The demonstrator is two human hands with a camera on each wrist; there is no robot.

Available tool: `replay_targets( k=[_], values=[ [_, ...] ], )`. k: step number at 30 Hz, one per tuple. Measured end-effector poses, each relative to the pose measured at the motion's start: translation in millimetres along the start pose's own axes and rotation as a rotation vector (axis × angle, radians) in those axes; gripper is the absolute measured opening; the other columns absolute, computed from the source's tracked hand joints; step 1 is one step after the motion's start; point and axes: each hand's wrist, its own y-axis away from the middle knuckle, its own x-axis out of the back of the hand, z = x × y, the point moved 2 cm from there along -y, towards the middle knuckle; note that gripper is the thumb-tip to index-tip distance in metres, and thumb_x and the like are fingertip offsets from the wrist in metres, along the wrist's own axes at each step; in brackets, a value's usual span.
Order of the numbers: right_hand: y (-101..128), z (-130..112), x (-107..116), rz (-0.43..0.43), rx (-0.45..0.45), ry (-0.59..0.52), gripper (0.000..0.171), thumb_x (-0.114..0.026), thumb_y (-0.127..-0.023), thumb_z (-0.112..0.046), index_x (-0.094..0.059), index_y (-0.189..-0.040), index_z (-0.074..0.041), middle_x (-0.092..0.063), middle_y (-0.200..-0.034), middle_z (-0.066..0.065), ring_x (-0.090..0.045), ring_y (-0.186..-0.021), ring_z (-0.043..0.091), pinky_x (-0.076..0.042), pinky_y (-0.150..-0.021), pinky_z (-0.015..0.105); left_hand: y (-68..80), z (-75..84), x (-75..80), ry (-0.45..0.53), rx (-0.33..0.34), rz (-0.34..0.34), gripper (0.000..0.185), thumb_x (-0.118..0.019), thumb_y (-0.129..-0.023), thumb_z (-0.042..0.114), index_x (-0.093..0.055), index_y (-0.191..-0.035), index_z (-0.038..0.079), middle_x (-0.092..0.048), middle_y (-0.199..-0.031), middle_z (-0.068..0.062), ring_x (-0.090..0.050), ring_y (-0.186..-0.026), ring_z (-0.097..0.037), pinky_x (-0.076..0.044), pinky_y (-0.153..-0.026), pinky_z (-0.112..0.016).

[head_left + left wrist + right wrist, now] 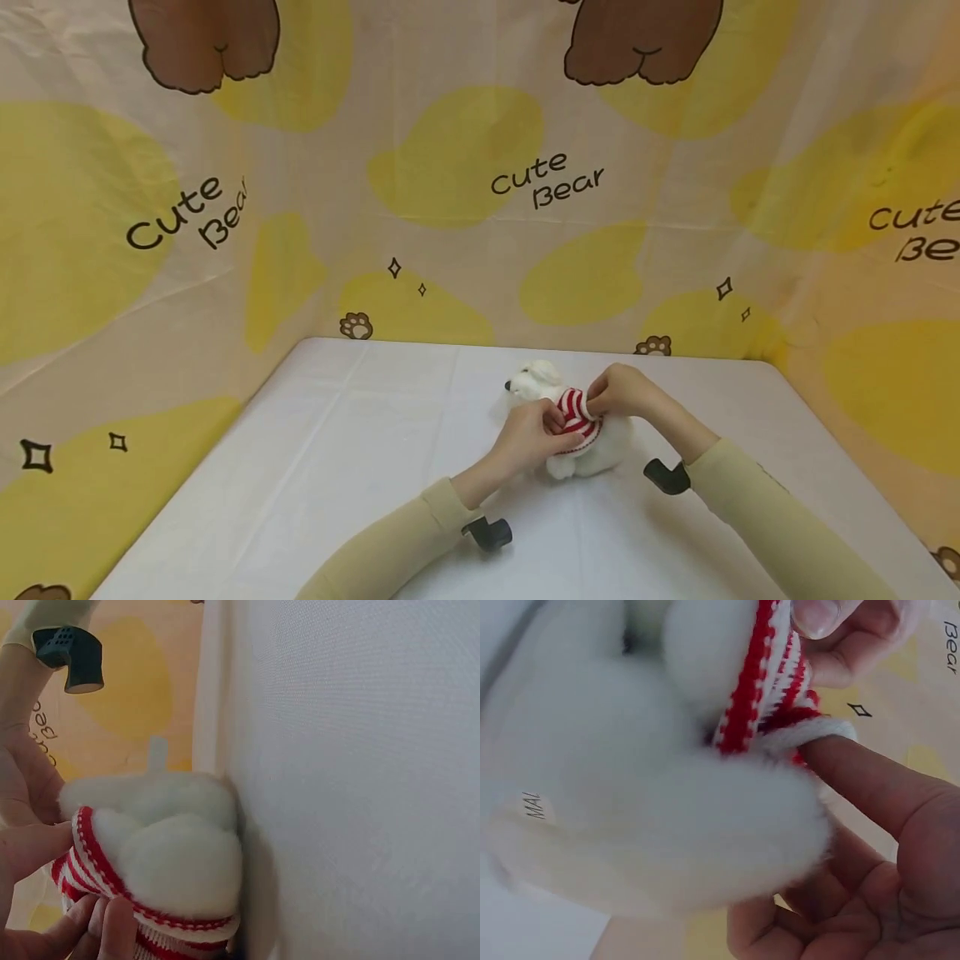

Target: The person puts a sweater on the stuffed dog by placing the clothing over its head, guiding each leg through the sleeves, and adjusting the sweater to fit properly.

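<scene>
A white plush animal [611, 450] with a dark nose sits on the table, its head to the left. Round its body is a red-and-white striped knitted sweater [573, 402]. My left hand [525, 435] pinches the knit on the near side, beside the plush's front. At the far side my right hand [627, 390] holds the sweater's rear edge. The right wrist view shows one digit of the right hand [900, 877] hooked under a white knitted edge [810, 733], other fingers curled behind the fur. White hindquarters [180, 862] stick out past the red-stitched hem in the left wrist view.
The white table [360, 467] extends to the left and in front of the plush. A printed fabric backdrop [450, 250] rises behind and at both sides. Black wrist mounts [489, 533] hang from both sleeves. A pale tag [534, 810] with lettering lies against the plush's rear.
</scene>
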Motion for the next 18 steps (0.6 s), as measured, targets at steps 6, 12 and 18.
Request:
replay_targets(
  k=[6, 12, 18],
  values=[
    [-4, 2, 1, -0.065, 0.040, 0.027, 0.009, -0.067, -0.077, -0.013, -0.071, -0.081, -0.006, -0.062, -0.071, -0.002, -0.052, -0.070, 0.014, -0.042, -0.061, 0.026, -1.3, -0.2, -1.3, 0.027, 0.010, 0.020, 0.027, -0.080, -0.074, 0.025, -0.062, -0.080, 0.006, -0.062, -0.071, 0.002, -0.053, -0.062, 0.001, -0.046, -0.059, -0.016],
    [-11, 13, -3, -0.119, 0.070, -0.014, 0.007, -0.066, -0.078, -0.013, -0.070, -0.077, -0.007, -0.057, -0.066, -0.006, -0.048, -0.066, 0.010, -0.040, -0.060, 0.024, -1.1, -1.1, -3.8, 0.068, 0.016, 0.030, 0.028, -0.081, -0.072, 0.024, -0.061, -0.078, 0.005, -0.061, -0.068, 0.002, -0.053, -0.061, 0.001, -0.047, -0.058, -0.016],
    [-12, 18, -6, -0.106, 0.081, -0.072, 0.009, -0.067, -0.077, -0.015, -0.070, -0.077, -0.007, -0.056, -0.065, -0.007, -0.048, -0.067, 0.010, -0.040, -0.061, 0.025, -0.4, -1.0, -5.3, 0.101, 0.020, 0.039, 0.026, -0.081, -0.072, 0.021, -0.062, -0.080, 0.004, -0.064, -0.071, 0.000, -0.055, -0.061, 0.000, -0.048, -0.059, -0.016]
  ],
)
